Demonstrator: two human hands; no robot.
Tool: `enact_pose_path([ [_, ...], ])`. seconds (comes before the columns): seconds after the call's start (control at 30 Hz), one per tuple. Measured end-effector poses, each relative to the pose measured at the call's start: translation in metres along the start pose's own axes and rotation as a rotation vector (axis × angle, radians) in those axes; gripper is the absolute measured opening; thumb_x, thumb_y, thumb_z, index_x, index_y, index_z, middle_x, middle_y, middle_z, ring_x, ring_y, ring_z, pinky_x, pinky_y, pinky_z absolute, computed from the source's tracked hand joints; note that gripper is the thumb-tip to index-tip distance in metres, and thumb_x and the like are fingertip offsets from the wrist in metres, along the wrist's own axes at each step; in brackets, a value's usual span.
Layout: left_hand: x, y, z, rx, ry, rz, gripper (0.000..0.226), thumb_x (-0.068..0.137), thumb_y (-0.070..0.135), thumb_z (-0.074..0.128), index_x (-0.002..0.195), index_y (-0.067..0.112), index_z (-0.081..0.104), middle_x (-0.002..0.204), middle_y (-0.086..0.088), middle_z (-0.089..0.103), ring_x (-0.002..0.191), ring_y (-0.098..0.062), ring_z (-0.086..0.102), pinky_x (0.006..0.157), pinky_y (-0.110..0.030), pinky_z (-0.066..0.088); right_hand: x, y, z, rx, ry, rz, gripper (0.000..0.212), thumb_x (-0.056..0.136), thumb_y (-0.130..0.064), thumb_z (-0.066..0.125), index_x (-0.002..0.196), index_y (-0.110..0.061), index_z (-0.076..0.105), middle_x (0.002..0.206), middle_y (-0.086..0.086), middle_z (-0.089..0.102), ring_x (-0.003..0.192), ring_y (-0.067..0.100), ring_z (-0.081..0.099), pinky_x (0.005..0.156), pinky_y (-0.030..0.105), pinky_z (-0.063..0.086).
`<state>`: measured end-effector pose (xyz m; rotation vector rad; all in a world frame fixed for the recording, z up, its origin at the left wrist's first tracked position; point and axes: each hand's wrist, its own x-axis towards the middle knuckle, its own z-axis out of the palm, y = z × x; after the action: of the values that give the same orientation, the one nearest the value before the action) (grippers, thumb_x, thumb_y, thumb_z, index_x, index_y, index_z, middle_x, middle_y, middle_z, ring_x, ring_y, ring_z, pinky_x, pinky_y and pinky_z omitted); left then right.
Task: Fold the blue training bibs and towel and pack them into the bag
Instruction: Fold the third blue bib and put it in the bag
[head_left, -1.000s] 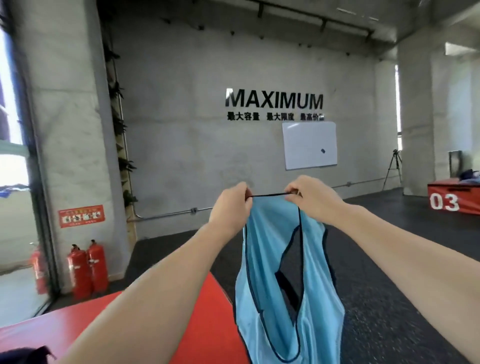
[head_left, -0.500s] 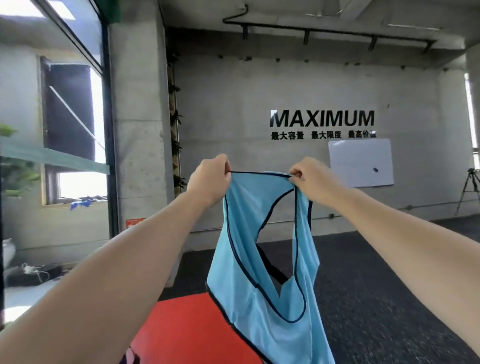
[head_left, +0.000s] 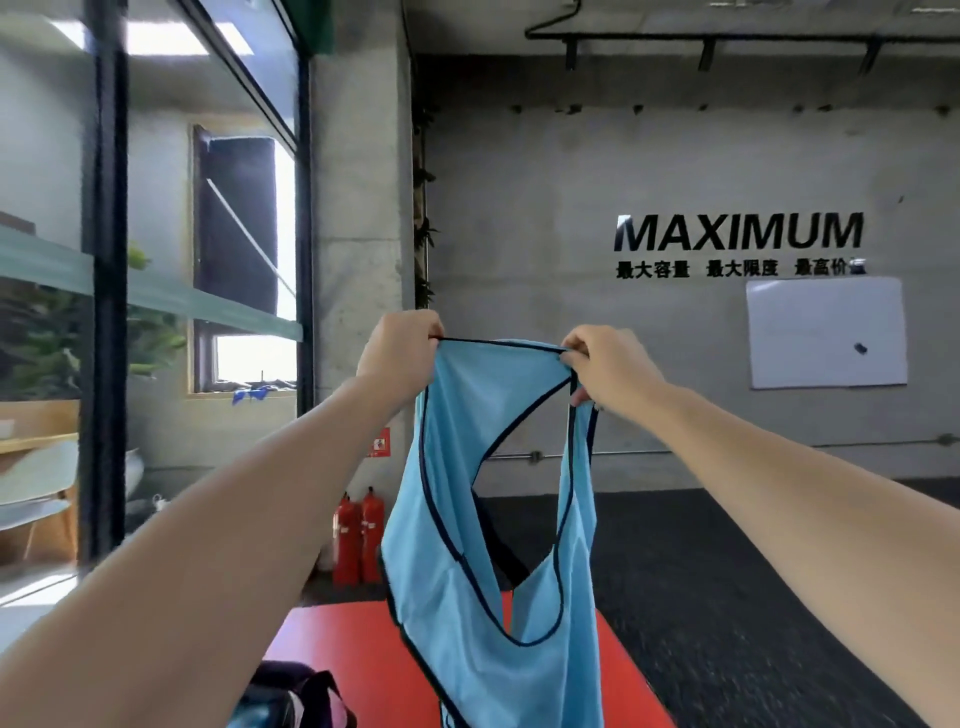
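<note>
Bib (head_left: 483, 545) hangs lengthwise downward, pinched by left hand (head_left: 400, 353) and right hand (head_left: 605, 366).

Both hands, the left hand (head_left: 400, 353) and the right hand (head_left: 608, 369), are raised in open air with the blue bib (head_left: 493, 519) hanging between and below them, so the bib itself fills the space straight ahead. Below, the red surface (head_left: 623, 675) carries a dark bag (head_left: 296, 696) at its near left. Two fire extinguishers (head_left: 358, 540) and a concrete pillar (head_left: 358, 208) stand beyond on the left; the dark floor (head_left: 727, 571) on the right lies open.
</note>
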<state>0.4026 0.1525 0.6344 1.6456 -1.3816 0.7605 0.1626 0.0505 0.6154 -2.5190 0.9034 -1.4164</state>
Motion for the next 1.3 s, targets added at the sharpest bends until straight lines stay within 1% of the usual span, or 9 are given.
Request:
enact_pose_path([
  [0.23,-0.014,-0.038,0.061,-0.032,-0.147,-0.053,0.025,0.090,0.004,0.054,0.099,0.014,0.075,0.100,-0.005,0.070,0.093,-0.024,0.064,0.085,-0.036,0.055,0.004,0.041,0.065,-0.102,-0.075,0.061,0.013,0.101,-0.026,0.053,0.106,-0.022,0.064,0.090,-0.004,0.070,0.060,0.006,0.071,0.071,0.041,0.062],
  [0.43,-0.133,-0.066,0.165,-0.083,-0.460,-0.120,0.027,0.090,0.003,0.055,0.105,0.013,0.075,0.107,-0.003,0.073,0.104,-0.020,0.065,0.095,-0.028,0.049,-0.080,0.123,0.160,-0.019,-0.477,0.263,0.004,0.094,-0.024,0.062,0.096,-0.021,0.064,0.072,0.004,0.075,0.059,0.022,0.073,0.059,0.043,0.062],
  [0.53,-0.218,-0.078,0.204,-0.086,-0.705,-0.185,0.039,0.091,0.005,0.054,0.127,0.012,0.067,0.128,-0.005,0.066,0.123,-0.022,0.058,0.102,-0.025,0.041,-0.146,0.152,0.206,0.026,-0.650,0.352,0.006,0.090,-0.016,0.064,0.088,-0.014,0.068,0.065,0.009,0.073,0.056,0.022,0.073,0.045,0.029,0.053],
  [0.63,-0.293,-0.091,0.222,-0.132,-0.853,-0.234,0.041,0.091,0.006,0.053,0.129,0.013,0.065,0.131,-0.004,0.065,0.126,-0.023,0.055,0.102,-0.029,0.040,-0.206,0.179,0.247,0.066,-0.747,0.467,0.009,0.092,-0.018,0.066,0.086,-0.013,0.070,0.074,0.013,0.075,0.056,0.021,0.073,0.041,0.025,0.048],
  [0.8,-0.378,-0.119,0.238,-0.200,-0.817,-0.492,0.040,0.092,0.013,0.060,0.131,0.021,0.064,0.112,-0.002,0.069,0.093,-0.017,0.065,0.078,-0.019,0.046,-0.268,0.213,0.287,0.095,-0.747,0.610,0.016,0.093,-0.032,0.068,0.084,-0.020,0.070,0.066,0.005,0.074,0.054,0.016,0.072,0.048,0.029,0.050],
  [0.93,-0.416,-0.138,0.239,-0.101,-0.551,-0.598,0.034,0.090,0.023,0.069,0.124,0.023,0.067,0.127,0.005,0.064,0.120,-0.019,0.056,0.102,-0.032,0.044,-0.282,0.226,0.299,0.216,-0.712,0.743,0.012,0.093,-0.024,0.070,0.088,-0.013,0.072,0.076,0.016,0.074,0.059,0.023,0.074,0.043,0.028,0.047],
  [1.03,-0.421,-0.140,0.232,-0.024,-0.389,-0.796,0.048,0.088,0.034,0.072,0.133,0.022,0.058,0.137,-0.002,0.051,0.127,-0.028,0.045,0.103,-0.043,0.042,-0.273,0.228,0.302,0.293,-0.670,0.759,0.008,0.092,-0.017,0.071,0.089,-0.009,0.072,0.081,0.017,0.074,0.063,0.025,0.075,0.043,0.028,0.048],
  [1.17,-0.419,-0.156,0.230,-0.057,-0.422,-1.028,0.068,0.084,0.048,0.073,0.139,0.017,0.047,0.131,-0.012,0.049,0.122,-0.033,0.048,0.101,-0.044,0.043,-0.265,0.224,0.304,0.370,-0.635,0.766,0.009,0.093,-0.016,0.069,0.092,-0.008,0.070,0.089,0.018,0.073,0.063,0.028,0.075,0.042,0.029,0.047],
  [1.3,-0.422,-0.164,0.231,0.088,-0.512,-1.105,0.067,0.083,0.056,0.068,0.137,0.023,0.047,0.124,-0.002,0.062,0.127,-0.031,0.045,0.105,-0.049,0.034,-0.269,0.220,0.304,0.392,-0.669,0.780,0.009,0.096,-0.019,0.066,0.097,-0.010,0.066,0.098,0.016,0.070,0.063,0.028,0.075,0.046,0.031,0.046],
])
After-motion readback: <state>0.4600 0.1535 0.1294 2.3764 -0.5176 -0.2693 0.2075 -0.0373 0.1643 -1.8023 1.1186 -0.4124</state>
